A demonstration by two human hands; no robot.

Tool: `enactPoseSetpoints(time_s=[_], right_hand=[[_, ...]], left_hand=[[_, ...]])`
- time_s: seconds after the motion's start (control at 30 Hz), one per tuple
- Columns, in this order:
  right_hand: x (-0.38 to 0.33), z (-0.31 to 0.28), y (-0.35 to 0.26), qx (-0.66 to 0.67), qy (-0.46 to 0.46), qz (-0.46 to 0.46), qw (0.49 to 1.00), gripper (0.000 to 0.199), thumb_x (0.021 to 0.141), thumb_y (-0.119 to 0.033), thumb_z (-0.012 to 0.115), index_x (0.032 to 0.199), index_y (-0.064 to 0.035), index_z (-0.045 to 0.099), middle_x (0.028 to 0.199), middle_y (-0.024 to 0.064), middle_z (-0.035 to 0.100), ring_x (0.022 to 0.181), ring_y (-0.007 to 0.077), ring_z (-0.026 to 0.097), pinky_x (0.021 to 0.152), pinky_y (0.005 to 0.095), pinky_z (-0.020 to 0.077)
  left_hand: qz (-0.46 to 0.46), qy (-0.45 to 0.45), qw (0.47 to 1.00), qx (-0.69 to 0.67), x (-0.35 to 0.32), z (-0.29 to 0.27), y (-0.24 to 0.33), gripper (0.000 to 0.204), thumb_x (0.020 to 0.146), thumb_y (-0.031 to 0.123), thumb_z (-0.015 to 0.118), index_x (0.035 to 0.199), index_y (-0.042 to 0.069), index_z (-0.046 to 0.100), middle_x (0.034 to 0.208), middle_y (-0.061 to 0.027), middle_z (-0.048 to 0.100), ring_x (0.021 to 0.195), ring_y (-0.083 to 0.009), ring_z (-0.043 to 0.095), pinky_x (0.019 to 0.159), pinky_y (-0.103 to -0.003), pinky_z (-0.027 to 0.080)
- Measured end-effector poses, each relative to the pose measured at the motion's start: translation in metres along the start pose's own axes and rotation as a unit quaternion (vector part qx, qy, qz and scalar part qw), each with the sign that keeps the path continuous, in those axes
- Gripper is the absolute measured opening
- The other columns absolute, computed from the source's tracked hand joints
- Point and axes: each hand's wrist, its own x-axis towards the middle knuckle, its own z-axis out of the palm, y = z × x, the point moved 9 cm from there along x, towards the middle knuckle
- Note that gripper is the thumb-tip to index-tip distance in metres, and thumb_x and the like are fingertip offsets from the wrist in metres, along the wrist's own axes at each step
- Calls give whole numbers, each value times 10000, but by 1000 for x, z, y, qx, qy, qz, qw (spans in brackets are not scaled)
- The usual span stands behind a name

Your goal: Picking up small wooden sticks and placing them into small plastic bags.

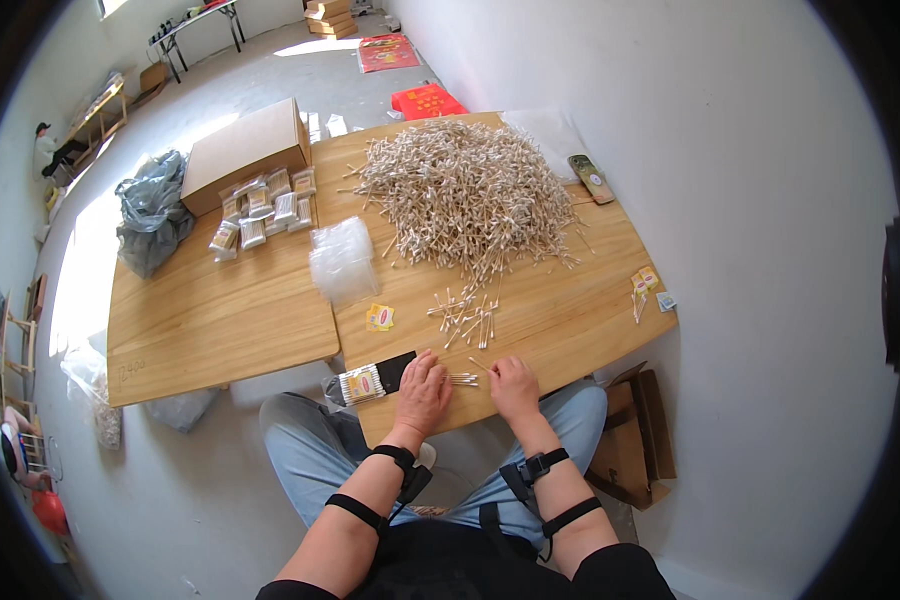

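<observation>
Right fingers (501,371) — pinching thin wooden swab (479,364) | left fingers (426,364) — over slender cotton-tipped bundle (464,380), grip unclear

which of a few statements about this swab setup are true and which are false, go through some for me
1. The large swab pile lies beyond both hands. True.
2. The cardboard box is bright red. False: it is brown.
3. The left hand is nearer the labelled packet than the right hand is. True.
4. The filled packets lie to the right of the large swab pile. False: they lie to its left.
5. Both forearms wear black straps. True.
</observation>
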Motion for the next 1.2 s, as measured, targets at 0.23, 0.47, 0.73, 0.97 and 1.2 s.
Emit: enactPoseSetpoints(time_s=[0.23,0.47,0.73,0.97,1.2], right_hand=[[28,14,-53,69,-30,-79,994,116,803,-175,693,849,-87,634,879,103,613,850,313,598,733,429,494],[50,22,-67,-10,3,-117,993,150,804,-154,677,922,-102,602,905,96,589,896,304,596,758,414,501],[24,14,-41,6,33,-92,995,118,779,-97,655,877,-79,592,866,109,608,853,317,602,720,430,498],[33,9,-41,40,14,-47,998,153,782,-160,697,879,-82,608,847,114,611,851,320,606,731,430,504],[59,14,-31,-84,72,-12,994,166,798,-197,693,849,-74,594,886,114,610,911,320,594,756,436,500]], left_hand=[[13,13,999,44,-1,0,2,307,826,155,663,1118,69,624,1305,-161,528,1278,-342,472,1086,-450,364],[8,15,999,37,-2,4,0,193,831,144,655,1007,68,631,1212,-153,559,1261,-341,483,1075,-456,372],[-6,15,999,32,-1,2,-4,222,834,140,651,1039,65,607,1228,-148,545,1268,-331,477,1079,-460,369],[-5,-14,998,66,2,2,2,323,856,191,649,1150,64,601,1372,-160,478,1356,-327,396,1133,-471,302],[-10,-5,999,50,-2,7,-3,232,858,185,646,1050,61,605,1259,-152,532,1317,-338,434,1115,-480,320]])
